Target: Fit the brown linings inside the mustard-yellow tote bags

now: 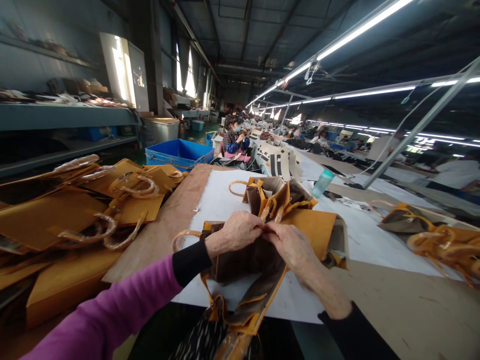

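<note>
An open yellow-tan handbag with brown lining lies in front of me, partly over the near table edge. My left hand is closed, its fingertips pinching at the bag's upper edge. My right hand meets it there, thumb and fingers pressed together on the same spot. What lies between the fingertips is too small and covered to make out. One plastic-wrapped round handle sticks out to the left. Just beyond my hands stand more open bags, and a yellow bag panel leans at the right.
A heap of yellow bags with wrapped handles fills the left. More bags lie at the right. A teal-lidded bottle stands on the white sheet. Behind are a blue bin and a seated person. A metal post slants at the right.
</note>
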The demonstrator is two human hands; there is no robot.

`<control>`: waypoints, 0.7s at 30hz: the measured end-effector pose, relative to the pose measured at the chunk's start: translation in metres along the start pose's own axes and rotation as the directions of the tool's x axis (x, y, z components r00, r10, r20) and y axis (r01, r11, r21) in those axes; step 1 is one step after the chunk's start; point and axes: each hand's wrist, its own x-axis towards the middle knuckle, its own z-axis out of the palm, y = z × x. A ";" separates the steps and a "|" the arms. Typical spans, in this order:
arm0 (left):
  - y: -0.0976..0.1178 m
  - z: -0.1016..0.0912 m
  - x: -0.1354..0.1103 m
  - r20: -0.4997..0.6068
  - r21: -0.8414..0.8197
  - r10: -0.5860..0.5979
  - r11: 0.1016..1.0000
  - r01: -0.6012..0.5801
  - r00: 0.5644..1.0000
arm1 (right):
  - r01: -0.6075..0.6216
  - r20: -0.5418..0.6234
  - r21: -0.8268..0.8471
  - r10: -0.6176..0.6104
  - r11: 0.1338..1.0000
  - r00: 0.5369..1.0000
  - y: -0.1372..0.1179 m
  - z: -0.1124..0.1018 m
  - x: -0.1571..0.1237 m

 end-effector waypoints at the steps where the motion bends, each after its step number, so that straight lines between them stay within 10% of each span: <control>1: 0.000 0.000 0.000 0.002 0.009 0.007 1.000 -0.007 1.000 | 0.028 0.019 0.067 -0.029 0.997 0.999 0.000 -0.001 0.001; 7: -0.009 -0.012 -0.013 0.053 -0.031 0.030 0.999 -0.028 0.998 | 0.101 0.136 0.425 -0.174 0.900 0.975 0.007 -0.003 0.007; 21: -0.027 -0.031 -0.024 0.207 -0.284 -0.085 0.948 0.143 0.975 | 0.022 0.181 0.449 -0.115 0.893 0.977 0.006 -0.002 0.004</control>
